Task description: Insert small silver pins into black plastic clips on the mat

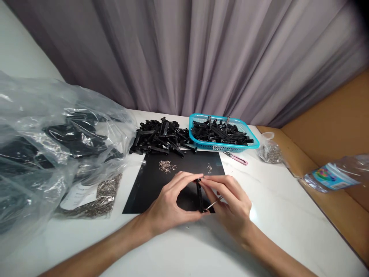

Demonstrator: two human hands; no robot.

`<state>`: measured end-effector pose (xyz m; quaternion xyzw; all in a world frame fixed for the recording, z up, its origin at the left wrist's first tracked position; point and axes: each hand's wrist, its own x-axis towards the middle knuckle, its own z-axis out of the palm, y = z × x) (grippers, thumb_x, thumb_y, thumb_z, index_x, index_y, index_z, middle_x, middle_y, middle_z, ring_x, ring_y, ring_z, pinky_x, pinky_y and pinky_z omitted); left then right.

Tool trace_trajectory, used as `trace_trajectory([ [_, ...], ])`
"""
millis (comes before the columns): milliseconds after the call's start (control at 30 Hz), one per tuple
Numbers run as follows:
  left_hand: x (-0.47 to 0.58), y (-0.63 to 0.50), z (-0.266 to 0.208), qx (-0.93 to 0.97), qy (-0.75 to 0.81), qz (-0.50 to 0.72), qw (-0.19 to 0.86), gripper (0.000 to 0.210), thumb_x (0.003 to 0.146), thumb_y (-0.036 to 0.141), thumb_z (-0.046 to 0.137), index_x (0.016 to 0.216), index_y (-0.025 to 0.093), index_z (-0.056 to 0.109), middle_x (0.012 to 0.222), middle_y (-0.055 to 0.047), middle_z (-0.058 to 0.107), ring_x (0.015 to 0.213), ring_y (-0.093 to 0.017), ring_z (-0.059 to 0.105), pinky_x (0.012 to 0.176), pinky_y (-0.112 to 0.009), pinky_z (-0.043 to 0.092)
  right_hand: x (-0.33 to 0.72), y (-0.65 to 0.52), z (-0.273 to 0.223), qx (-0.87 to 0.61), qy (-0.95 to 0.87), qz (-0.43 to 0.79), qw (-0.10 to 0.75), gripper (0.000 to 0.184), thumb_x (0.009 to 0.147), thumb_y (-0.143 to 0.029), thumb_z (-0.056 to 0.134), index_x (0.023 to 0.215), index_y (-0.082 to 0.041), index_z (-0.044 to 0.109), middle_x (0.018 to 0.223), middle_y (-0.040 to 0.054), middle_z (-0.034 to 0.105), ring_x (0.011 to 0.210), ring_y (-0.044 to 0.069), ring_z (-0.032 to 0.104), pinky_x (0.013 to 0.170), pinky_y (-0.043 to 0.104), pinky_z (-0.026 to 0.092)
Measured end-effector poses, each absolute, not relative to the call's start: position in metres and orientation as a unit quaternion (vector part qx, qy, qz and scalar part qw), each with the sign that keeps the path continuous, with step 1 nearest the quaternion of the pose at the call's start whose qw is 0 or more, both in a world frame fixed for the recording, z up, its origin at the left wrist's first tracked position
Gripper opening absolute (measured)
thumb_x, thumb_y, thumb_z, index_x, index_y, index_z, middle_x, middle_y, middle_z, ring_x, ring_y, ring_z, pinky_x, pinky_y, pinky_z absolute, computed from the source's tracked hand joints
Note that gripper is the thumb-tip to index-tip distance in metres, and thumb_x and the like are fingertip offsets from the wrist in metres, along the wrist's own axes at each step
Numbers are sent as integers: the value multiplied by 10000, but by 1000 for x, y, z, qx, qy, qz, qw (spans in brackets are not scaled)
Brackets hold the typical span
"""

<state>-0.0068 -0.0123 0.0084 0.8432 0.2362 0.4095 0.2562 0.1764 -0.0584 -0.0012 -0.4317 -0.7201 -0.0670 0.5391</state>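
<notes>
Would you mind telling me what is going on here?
A person's left hand holds a slim black piece by its ends over a black mat. The right hand touches the far end and holds a thin rod, its tip at the near end. Small coppery bits lie on the mat; beyond are piled black pieces and a blue basket of more.

No legible text. White paper label (81, 197) on the clear bag of metal pieces (108, 196), left of the grip: a few faint printed lines, too blurred to read. Clear plastic bottle (359, 163), far right of the grip: blue wrap label (323, 174) with multicolored graphic, plus a small pale printed block (339, 185); wording too small, brand can't be told.
</notes>
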Motion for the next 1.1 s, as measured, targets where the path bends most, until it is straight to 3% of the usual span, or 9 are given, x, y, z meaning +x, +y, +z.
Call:
trace_trajectory([
  [167,-9,-10,5,837,237,413,271,700,728,205,866,1355,205,556,1218,-80,678,1120,-229,655,982,-347,557,176,-56,-9,-403,-731,-57,547,357,915,-5,662,1202,-216,695,1002,84,735,878,205,740,689,348,603],
  [400,-10,-8,4,837,236,404,283,677,710,174,864,1318,196,568,1201,-72,686,1114,-221,654,977,-335,554,179,-50,-5,-379,-768,-6,517,305,943,0,615,1163,-205,663,960,76,705,815,172,704,595,293,556],
  [633,-10,-8,11,831,276,358,325,637,696,281,904,1251,201,602,1152,-49,693,1040,-198,679,927,-310,573,204,-51,14,-459,-741,113,476,292,1082,-263,410,1254,-247,646,1073,82,562,1024,206,598,889,383,537],
  [767,-8,-6,11,826,292,342,340,656,702,313,902,1280,214,608,1149,-45,690,1035,-197,674,938,-323,574,215,-51,18,-519,-683,171,484,399,1102,-406,290,1105,-255,659,1148,84,536,1145,237,518,990,424,467],
  [833,-8,-6,10,825,298,339,342,664,708,336,900,1292,219,606,1156,-46,686,1040,-199,669,948,-330,572,217,-49,15,-531,-677,189,474,520,1103,-470,227,974,-237,675,1051,79,561,1050,233,536,948,411,463],
  [967,-9,-7,7,826,313,323,341,675,718,358,892,1312,237,595,1187,-43,671,1071,-205,658,971,-345,562,215,-47,10,-539,-612,319,483,616,1080,-580,250,765,-210,629,622,-8,455,587,158,460,608,307,422],
  [1033,-10,-7,6,828,319,310,342,674,725,363,888,1317,251,587,1203,-40,661,1090,-208,652,978,-350,559,214,-46,12,-525,-578,379,496,634,1058,-629,293,724,-204,624,566,-11,474,534,147,465,557,293,393],
  [1100,-11,-7,5,832,323,297,341,667,734,378,881,1319,262,581,1220,-37,651,1116,-211,643,995,-357,551,213,-44,14,-508,-580,401,495,732,1041,-682,218,702,-197,650,624,27,559,589,157,520,588,296,414],
])
